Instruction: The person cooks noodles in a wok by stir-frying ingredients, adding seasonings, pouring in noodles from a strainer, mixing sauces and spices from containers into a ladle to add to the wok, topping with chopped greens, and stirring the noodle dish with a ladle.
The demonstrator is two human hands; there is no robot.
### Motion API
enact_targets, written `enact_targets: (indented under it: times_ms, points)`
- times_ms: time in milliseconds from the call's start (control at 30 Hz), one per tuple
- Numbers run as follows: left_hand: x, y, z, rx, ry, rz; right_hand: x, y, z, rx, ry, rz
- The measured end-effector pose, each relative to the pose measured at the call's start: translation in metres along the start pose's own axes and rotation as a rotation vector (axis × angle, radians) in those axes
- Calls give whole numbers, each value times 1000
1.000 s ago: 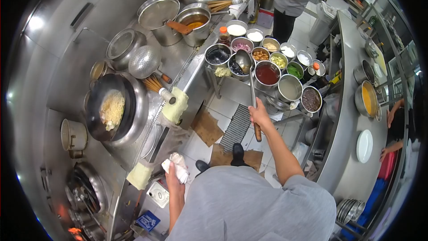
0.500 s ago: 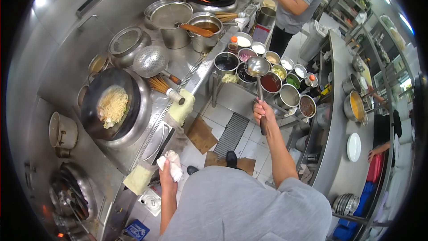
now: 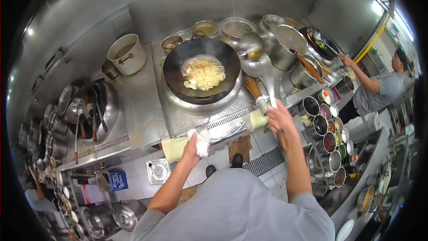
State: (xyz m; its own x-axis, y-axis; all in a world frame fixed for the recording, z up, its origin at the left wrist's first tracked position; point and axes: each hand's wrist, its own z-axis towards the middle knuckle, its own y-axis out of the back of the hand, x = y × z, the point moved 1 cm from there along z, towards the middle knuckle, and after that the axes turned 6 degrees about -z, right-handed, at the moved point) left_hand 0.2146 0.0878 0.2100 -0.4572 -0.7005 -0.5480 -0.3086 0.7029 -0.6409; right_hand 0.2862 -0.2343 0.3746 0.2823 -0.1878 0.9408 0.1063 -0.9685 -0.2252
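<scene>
Right hand [image 3: 283, 124] grips ladle [image 3: 251, 44] at 2 o'clock of wok [image 3: 176, 69], left hand [image 3: 190, 152] clutches cloth [image 3: 202, 143]; a low swing could clip strainer [image 3: 256, 68], spilling any contents.

Ahead of the left hand [image 3: 190, 150], which holds a crumpled white cloth [image 3: 202, 143], a round black metal wok [image 3: 174, 64] containing pale yellow noodles [image 3: 207, 74] sits on the silver steel worktop [image 3: 145, 111]. Ahead and left of the right hand [image 3: 284, 126], its long-handled silver metal ladle [image 3: 250, 44] overlaps a round perforated steel strainer [image 3: 263, 66] in view, with round steel ingredient pots [image 3: 329, 143] to that hand's right.
</scene>
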Motion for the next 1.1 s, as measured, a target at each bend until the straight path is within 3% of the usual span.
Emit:
enact_targets:
  times_ms: [67,100,133,167,233,267,300,333,367,433,467,567,700,767,900,967,1100]
  points:
    - [-18,-4,29,-27,-32,-94,-15,-23,78,108,-64,-142]
    - [-26,5,61,113,-66,-177,-35,-26,127,194,-78,-221]
    - [-40,5,82,254,-100,-253,-45,-36,156,143,-75,-392]
    - [-62,-37,71,27,-157,-238,-52,-47,181,88,-67,-565]
    - [-81,-55,108,-17,-124,-311,-83,-57,214,-6,63,-788]
    - [-87,-68,124,-86,-113,-341,-96,-65,210,-71,69,-796]
    - [-89,-75,140,-153,-97,-374,-96,-72,206,56,-51,-724]
    - [-73,-42,203,13,-106,-426,-85,-73,200,154,-139,-613]
    - [-59,-30,232,16,-102,-444,-73,-70,191,248,-231,-502]
    - [-45,-20,261,-259,-300,-311,-61,-61,180,280,-229,-386]
    - [-52,-43,231,-434,-465,-280,-54,-60,182,313,-217,-252]
    - [-67,-60,193,-529,-470,-265,-50,-59,223,248,-81,-439]
    - [-63,-30,225,-475,-531,-232,-55,-73,253,121,-102,-755]
    - [-67,-35,221,-464,-547,-223,-72,-77,253,216,-111,-684]
    - [-65,-41,200,-389,-456,-196,-67,-57,199,251,14,-1037]
    - [-65,-36,209,-438,-502,-181,-84,-22,196,43,494,-1471]
    - [-67,-38,205,-358,-458,-243,-69,13,159,-127,316,-1616]
